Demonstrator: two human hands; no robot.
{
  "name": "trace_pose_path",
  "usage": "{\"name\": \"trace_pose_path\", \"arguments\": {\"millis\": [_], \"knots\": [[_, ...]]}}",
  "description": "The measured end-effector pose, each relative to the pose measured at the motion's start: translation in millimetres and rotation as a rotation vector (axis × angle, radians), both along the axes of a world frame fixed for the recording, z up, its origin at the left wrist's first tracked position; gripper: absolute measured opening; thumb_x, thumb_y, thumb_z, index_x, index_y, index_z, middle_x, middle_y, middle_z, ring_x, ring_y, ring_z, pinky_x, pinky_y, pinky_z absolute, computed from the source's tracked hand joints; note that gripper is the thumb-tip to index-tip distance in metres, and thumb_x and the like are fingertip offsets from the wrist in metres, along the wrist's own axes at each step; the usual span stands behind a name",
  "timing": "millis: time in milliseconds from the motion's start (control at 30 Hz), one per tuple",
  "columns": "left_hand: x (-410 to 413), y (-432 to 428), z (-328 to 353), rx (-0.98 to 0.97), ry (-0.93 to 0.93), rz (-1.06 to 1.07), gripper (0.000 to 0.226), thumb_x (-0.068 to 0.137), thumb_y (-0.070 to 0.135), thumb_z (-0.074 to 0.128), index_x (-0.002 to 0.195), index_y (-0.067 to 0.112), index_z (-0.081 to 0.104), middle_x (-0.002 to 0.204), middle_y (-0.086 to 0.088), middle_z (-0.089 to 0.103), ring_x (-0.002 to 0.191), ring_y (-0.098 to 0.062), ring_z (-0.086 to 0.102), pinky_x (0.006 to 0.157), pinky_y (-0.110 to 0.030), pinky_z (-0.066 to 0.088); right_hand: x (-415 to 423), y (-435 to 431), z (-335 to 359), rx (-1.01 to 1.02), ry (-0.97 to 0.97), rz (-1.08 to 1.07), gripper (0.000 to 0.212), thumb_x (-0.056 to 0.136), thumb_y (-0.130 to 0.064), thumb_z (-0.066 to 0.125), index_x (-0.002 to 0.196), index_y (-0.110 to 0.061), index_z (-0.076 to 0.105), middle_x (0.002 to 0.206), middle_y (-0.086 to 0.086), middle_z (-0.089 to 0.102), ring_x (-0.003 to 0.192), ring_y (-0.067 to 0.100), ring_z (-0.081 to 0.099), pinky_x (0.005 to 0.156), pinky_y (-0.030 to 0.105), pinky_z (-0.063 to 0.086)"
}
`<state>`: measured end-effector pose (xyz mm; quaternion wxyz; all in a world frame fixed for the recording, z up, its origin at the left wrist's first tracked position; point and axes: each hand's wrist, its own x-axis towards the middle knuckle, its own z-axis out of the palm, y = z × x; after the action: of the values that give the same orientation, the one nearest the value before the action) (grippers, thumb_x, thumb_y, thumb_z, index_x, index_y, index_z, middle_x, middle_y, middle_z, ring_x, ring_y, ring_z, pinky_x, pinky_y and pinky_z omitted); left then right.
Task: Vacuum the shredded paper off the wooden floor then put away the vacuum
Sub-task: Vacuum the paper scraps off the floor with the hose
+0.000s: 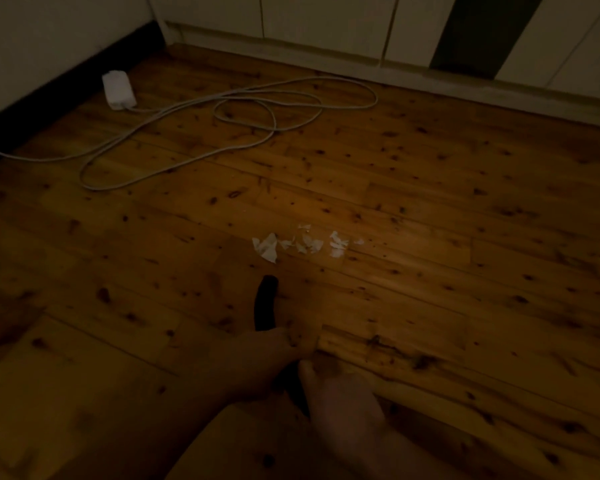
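Observation:
Several scraps of white shredded paper lie in a small cluster on the wooden floor, mid-frame. A black vacuum nozzle points toward them, its tip a short way short of the nearest scrap. My left hand grips the nozzle tube from the left. My right hand holds the dark tube just behind it, fingers curled around it. The rest of the vacuum is hidden below the frame. The scene is dim.
A white power adapter lies by the dark skirting at the far left, and its pale cable loops across the floor behind the paper. White cabinet doors line the back wall.

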<state>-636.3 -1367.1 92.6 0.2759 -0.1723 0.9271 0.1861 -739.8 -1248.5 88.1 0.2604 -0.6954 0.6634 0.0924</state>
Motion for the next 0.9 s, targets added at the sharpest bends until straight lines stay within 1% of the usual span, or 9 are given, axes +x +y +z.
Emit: {"name": "trace_pose_path", "arguments": {"millis": [233,333,400,500,567,667,767,833,900], "knots": [[6,-1,-20,-0.027,-0.006,-0.01,0.063,0.094,0.01,0.054,0.148,0.023,0.024,0.154,-0.002,0.025,0.143,-0.022,0.018,0.089,-0.035,0.045,3,-6,-9,-0.054,0.047,-0.013,0.052,0.102,-0.028,0.036,0.148,-0.009,0.019,0.125,0.018,0.056,0.104,0.032,0.058,0.053,0.033,0.02],[9,-5,-27,-0.045,0.015,-0.019,0.065,0.094,0.013,0.056,0.149,0.023,0.024,0.155,0.0,0.022,0.143,-0.023,0.016,0.103,-0.042,0.042,4,-8,-13,-0.064,0.049,-0.03,0.053,0.102,-0.032,0.038,0.147,-0.012,0.02,0.128,0.014,0.055,0.106,0.032,0.058,0.067,0.035,0.032],[9,-6,-26,-0.051,0.015,-0.003,0.06,0.094,0.011,0.055,0.146,0.021,0.028,0.153,-0.001,0.027,0.141,-0.021,0.019,0.099,-0.038,0.044,4,-10,-11,-0.063,0.049,-0.037,0.052,0.101,-0.03,0.037,0.148,-0.013,0.02,0.129,0.014,0.055,0.107,0.032,0.057,0.069,0.034,0.032],[8,-8,-24,-0.069,0.022,0.001,0.051,0.093,0.009,0.056,0.14,0.017,0.037,0.146,-0.002,0.035,0.135,-0.02,0.027,0.089,-0.037,0.047,3,-12,-6,-0.056,0.033,-0.059,0.051,0.101,-0.024,0.037,0.148,-0.015,0.021,0.126,0.012,0.057,0.106,0.03,0.058,0.053,0.029,0.021],[8,-9,-23,-0.074,0.018,-0.005,0.047,0.091,0.007,0.058,0.135,0.015,0.041,0.142,-0.003,0.038,0.133,-0.02,0.029,0.086,-0.036,0.049,1,-12,-6,-0.044,-0.007,-0.081,0.056,0.1,-0.035,0.04,0.149,-0.016,0.02,0.125,0.01,0.058,0.107,0.029,0.058,0.061,0.031,0.03],[7,-11,-18,-0.078,0.026,-0.009,0.042,0.09,0.002,0.056,0.129,0.014,0.043,0.138,-0.004,0.039,0.129,-0.021,0.031,0.083,-0.037,0.049,-6,-10,-14,-0.078,-0.153,-0.157,0.068,0.094,-0.053,0.046,0.149,-0.022,0.021,0.122,0.003,0.059,0.105,0.02,0.058,0.071,0.029,0.037],[6,-11,-13,-0.086,0.07,-0.026,0.042,0.091,-0.002,0.051,0.128,0.015,0.041,0.135,-0.004,0.039,0.125,-0.02,0.032,0.074,-0.034,0.045,-14,-4,-24,0.001,-0.545,-0.416,0.06,0.088,-0.055,0.059,0.14,-0.032,0.037,0.121,-0.011,0.06,0.103,0.004,0.06,0.078,0.021,0.049],[5,-11,-13,-0.096,0.079,-0.038,0.041,0.091,-0.003,0.049,0.127,0.015,0.041,0.135,-0.003,0.038,0.125,-0.019,0.031,0.068,-0.031,0.038,-16,-2,-28,0.057,-0.724,-0.516,0.053,0.086,-0.051,0.064,0.134,-0.034,0.048,0.12,-0.015,0.062,0.104,0.003,0.062,0.091,0.03,0.053],[4,-9,-15,-0.088,0.095,-0.041,0.041,0.09,-0.006,0.048,0.124,0.016,0.04,0.134,-0.002,0.037,0.124,-0.019,0.031,0.065,-0.027,0.032,-16,1,-27,0.044,-0.744,-0.547,0.047,0.086,-0.044,0.066,0.13,-0.035,0.051,0.115,-0.014,0.065,0.1,0.008,0.066,0.089,0.033,0.055]]}}
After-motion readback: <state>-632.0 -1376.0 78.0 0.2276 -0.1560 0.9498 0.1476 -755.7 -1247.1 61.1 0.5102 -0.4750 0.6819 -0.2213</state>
